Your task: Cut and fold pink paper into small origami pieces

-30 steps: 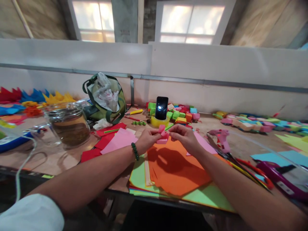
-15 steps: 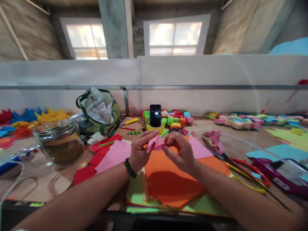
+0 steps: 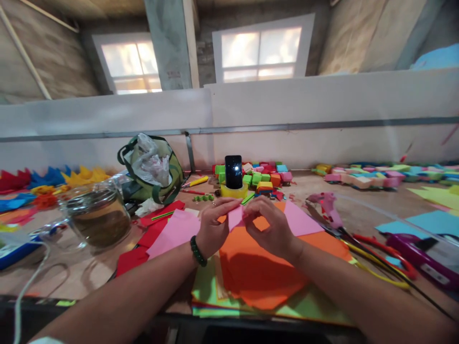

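A small folded piece of pink paper is held up between my two hands. My left hand, with a dark bead bracelet at its wrist, pinches the paper's left side. At the paper's right edge, my right hand closes thumb and forefinger on it. Orange paper lies beneath the hands on top of a stack with light green sheets. Larger pink sheets stick out to the left and right of my hands.
A phone leans upright in a yellow tape roll, colourful folded paper pieces behind. To the right are a pink glue gun, scissors and a purple tool. A glass jug and green bag stand left.
The pink paper has turned more upright and looks narrower between my hands. My right fingers have come closer to it and now pinch its edge. The view has tilted and shifted slightly.
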### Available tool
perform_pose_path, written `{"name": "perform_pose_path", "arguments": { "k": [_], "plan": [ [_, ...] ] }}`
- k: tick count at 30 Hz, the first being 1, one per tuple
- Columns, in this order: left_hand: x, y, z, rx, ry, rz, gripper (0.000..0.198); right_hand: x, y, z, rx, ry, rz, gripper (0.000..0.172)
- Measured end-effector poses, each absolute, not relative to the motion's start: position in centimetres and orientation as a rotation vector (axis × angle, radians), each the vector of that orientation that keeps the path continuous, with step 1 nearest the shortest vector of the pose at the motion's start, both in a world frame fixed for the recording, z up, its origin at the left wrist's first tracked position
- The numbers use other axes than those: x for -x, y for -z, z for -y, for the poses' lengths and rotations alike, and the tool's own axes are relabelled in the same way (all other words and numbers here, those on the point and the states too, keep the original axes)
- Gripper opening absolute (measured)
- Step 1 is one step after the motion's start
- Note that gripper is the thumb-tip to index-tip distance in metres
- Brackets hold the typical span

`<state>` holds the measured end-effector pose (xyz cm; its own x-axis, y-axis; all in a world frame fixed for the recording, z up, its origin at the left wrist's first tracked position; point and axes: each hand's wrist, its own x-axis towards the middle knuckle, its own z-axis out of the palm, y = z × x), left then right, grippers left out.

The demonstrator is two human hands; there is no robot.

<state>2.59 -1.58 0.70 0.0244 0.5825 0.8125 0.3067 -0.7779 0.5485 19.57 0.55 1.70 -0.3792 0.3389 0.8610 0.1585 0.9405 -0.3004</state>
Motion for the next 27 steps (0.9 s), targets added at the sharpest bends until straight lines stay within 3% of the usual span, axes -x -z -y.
{"name": "perform_pose_path", "arguments": {
  "k": [4, 7, 14, 22, 27],
  "plan": [
    [-2.91, -0.67, 1.88, -1.965, -1.741, -0.897, 0.067, -19.51, -1.74, -0.88, 0.495, -0.398, 1.862, 0.015],
    [-3.02, -0.92, 2.21, -1.94, -1.717, -0.865, 0.081, -19.46, -1.82, -0.87, 0.597, -0.504, 1.791, 0.011],
    [-3.08, -0.93, 2.26, -1.889, -1.752, -0.786, 0.075, -19.52, -1.69, -0.66, 0.63, -0.471, 1.756, 0.008],
    [-3.28, -1.05, 2.46, -1.812, -1.71, -0.726, 0.07, -19.48, -1.79, -0.43, 0.587, -0.674, 1.707, 0.007],
    [-3.22, -0.88, 2.04, -1.725, -1.609, -0.783, 0.042, -19.38, -2.33, -0.16, 0.627, -0.681, 1.716, 0.009]
  ]
}}
